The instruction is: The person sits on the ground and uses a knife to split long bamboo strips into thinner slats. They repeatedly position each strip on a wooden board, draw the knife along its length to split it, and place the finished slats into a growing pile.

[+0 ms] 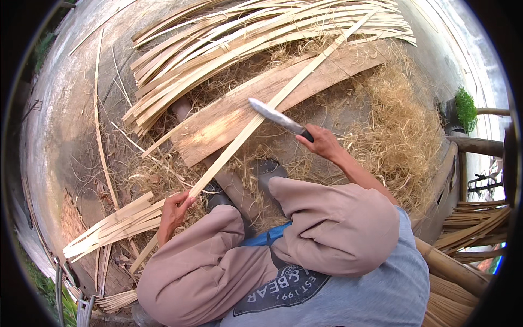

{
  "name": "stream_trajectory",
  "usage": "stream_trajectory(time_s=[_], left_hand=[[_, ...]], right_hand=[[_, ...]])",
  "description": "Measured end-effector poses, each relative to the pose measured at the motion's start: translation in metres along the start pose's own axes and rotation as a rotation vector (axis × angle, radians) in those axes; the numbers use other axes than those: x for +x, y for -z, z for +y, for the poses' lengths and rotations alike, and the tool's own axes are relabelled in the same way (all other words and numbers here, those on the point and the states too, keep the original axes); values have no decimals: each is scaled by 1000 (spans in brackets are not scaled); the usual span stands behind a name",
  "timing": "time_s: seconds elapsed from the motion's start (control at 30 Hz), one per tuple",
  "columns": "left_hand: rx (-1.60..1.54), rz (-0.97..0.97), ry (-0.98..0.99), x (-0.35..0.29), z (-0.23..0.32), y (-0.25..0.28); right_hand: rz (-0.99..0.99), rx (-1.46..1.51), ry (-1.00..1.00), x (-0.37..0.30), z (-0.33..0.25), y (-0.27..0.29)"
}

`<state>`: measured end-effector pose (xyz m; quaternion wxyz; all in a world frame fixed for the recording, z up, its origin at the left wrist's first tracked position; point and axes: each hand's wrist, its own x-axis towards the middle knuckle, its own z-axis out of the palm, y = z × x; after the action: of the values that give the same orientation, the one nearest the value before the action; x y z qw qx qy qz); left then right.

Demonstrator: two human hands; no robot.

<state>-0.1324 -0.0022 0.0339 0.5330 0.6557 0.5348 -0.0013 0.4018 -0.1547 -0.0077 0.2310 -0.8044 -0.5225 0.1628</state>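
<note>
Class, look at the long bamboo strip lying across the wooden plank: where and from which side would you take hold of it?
Grip the bamboo strip at its near end, where the left hand already holds it. Come from the left, fingers wrapping its flat faces. The knife in the right hand rests on the middle, and the far end lies among other strips.

no packages, labels, signs or screens show anywhere in this view. the nearest thing to a label is a printed emblem on the grey shirt at the bottom of the picture, a dark, roughly shield-shaped patch with pale lettering that curves along its lower edge. it lies just below the person's bent knees, partly hidden by the beige trouser legs, and it reads upside down from this camera.
</note>
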Motion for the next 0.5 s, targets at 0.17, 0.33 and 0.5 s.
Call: stream_trajectory(time_s=[0.17,0.33,0.5], left_hand=[[-28,-18,43,-28,-33,50],[71,26,-58,22,12,16],[237,69,-54,29,28,15]], right_hand=[[384,121,-594,61,98,71],[347,341,-324,42,89,53],[-85,949,-684,9,-9,6]])
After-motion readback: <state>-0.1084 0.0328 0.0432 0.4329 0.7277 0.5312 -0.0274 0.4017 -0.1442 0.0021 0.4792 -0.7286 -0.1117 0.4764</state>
